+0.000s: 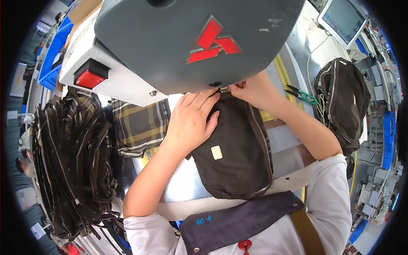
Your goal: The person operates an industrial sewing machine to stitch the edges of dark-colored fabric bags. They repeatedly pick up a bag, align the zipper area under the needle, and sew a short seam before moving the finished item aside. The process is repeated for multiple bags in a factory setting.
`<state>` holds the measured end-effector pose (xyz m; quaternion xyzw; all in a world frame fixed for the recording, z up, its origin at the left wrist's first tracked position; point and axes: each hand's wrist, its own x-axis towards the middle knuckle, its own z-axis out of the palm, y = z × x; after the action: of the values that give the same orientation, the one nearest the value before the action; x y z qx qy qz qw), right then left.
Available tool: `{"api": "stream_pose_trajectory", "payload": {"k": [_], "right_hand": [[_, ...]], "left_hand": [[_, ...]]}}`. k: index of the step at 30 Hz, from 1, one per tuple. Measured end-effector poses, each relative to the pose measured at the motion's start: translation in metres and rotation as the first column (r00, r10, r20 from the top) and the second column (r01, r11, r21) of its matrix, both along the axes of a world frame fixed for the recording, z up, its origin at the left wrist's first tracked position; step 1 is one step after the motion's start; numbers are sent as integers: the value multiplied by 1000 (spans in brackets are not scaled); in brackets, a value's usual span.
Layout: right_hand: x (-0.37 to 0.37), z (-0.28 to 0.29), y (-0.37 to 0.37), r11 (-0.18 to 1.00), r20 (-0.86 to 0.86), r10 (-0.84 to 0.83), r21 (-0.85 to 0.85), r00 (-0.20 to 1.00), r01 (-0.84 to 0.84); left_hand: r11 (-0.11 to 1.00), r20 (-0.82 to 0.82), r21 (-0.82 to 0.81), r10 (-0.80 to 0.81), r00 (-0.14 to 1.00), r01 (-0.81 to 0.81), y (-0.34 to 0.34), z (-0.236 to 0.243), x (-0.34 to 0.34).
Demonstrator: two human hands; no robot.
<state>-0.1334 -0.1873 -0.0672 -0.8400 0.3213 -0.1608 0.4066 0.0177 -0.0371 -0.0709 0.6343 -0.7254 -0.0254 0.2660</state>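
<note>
A dark brown zippered fabric pouch (231, 148) lies under the grey sewing machine head (170, 51), its far edge at the machine's lower rim. A metal zipper runs down its right side, and a small pale yellow label (216, 152) sits on its face. My left hand (193, 117) rests on the pouch's upper left, fingers stretched out and thumb apart. With thumb and fingers together, my right hand (250, 91) pinches the pouch's far edge beside a small metallic piece (225, 89). The machine head hides the needle area.
Dark zippered pieces (72, 161) hang piled at left, beside plaid fabric (140, 125). Green-handled thread snips (301, 95) lie right of my right forearm. Farther right are more dark pouches (344, 102) and a screen (343, 19). A red switch (91, 74) is on the machine's white arm.
</note>
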Motion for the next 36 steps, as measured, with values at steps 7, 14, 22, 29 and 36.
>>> {"api": "stream_pose_trajectory", "payload": {"k": [7,14,22,29,36], "right_hand": [[0,-1,-4,999,28,17,27,999,-18],[-3,17,6,970,-223,21,-233,975,-74],[-2,12,-3,996,-108,78,-39,991,-83],[4,-10,0,996,-14,31,78,999,-29],[1,1,7,995,3,-28,-96,1000,29]], "left_hand": [[1000,7,1,10,1000,-10,0,0,1],[1000,4,0,22,1000,-22,0,2,-1],[1000,21,-13,25,999,-25,0,1,-2],[1000,16,-13,24,1000,-24,0,3,-2],[999,26,6,37,999,-37,0,3,0]]}}
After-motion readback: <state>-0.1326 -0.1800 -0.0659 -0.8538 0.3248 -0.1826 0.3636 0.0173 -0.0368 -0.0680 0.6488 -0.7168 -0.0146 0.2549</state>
